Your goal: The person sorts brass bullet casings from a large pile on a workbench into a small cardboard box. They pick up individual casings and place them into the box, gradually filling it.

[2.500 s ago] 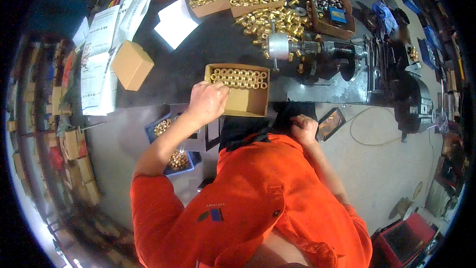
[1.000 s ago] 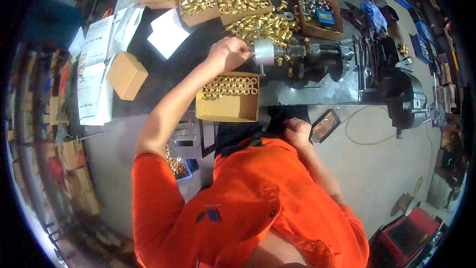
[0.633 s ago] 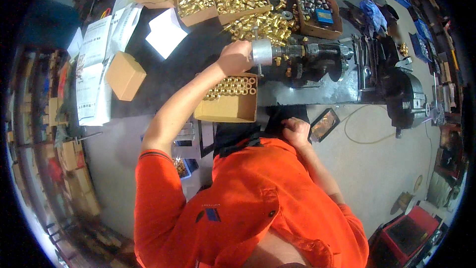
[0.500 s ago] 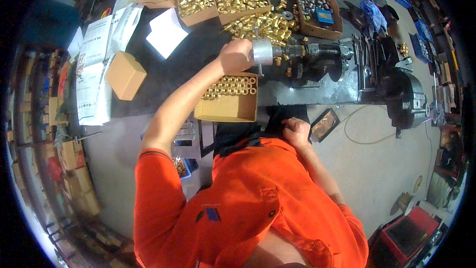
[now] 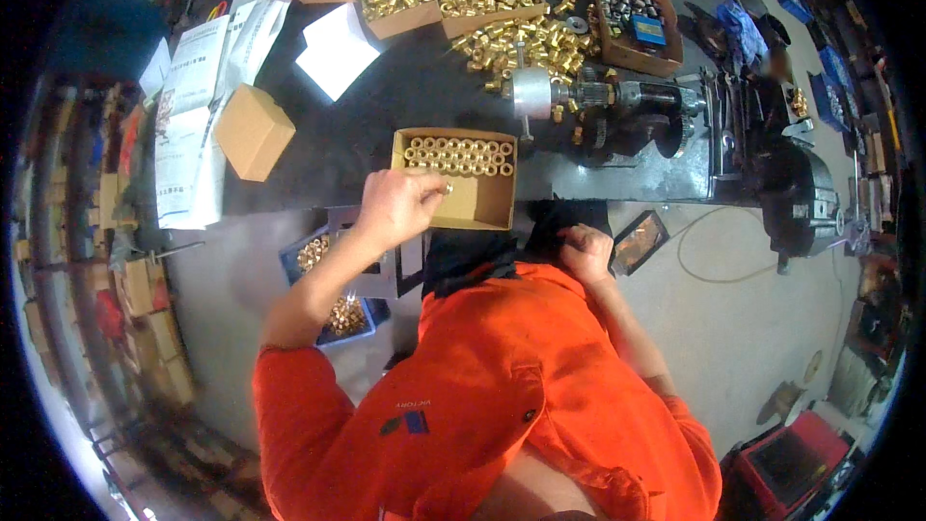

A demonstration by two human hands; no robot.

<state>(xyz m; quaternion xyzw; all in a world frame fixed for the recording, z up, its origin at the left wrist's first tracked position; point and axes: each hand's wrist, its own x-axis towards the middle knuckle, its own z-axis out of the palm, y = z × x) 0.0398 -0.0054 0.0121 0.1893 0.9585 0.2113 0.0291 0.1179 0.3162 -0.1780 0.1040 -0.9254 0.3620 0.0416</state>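
Observation:
My left hand (image 5: 397, 207) is over the near left part of an open cardboard box (image 5: 466, 223), its thumb and fingers pinched on a small brass fitting (image 5: 448, 189). Inside this box, several rows of ring-ended brass fittings (image 5: 458, 156) stand packed along the far side; bare cardboard shows at the near side. My right hand (image 5: 585, 251) rests on my dark-trousered thigh with fingers curled, and whatever may be inside it is hidden. Beyond the box a metal fixture with a round silver drum (image 5: 531, 94) and dark toothed shaft lies on the bench.
Loose brass fittings (image 5: 526, 50) are heaped behind the fixture, near two filled cartons (image 5: 410, 21). A closed carton (image 5: 255, 133) and papers (image 5: 333, 58) lie at the left. A black vise (image 5: 796, 183) stands at the bench's right end. Blue bins (image 5: 362, 328) sit below.
My left hand has come from the silver drum back toward me to the box, now with a brass fitting in its fingertips. My right hand remains on my thigh.

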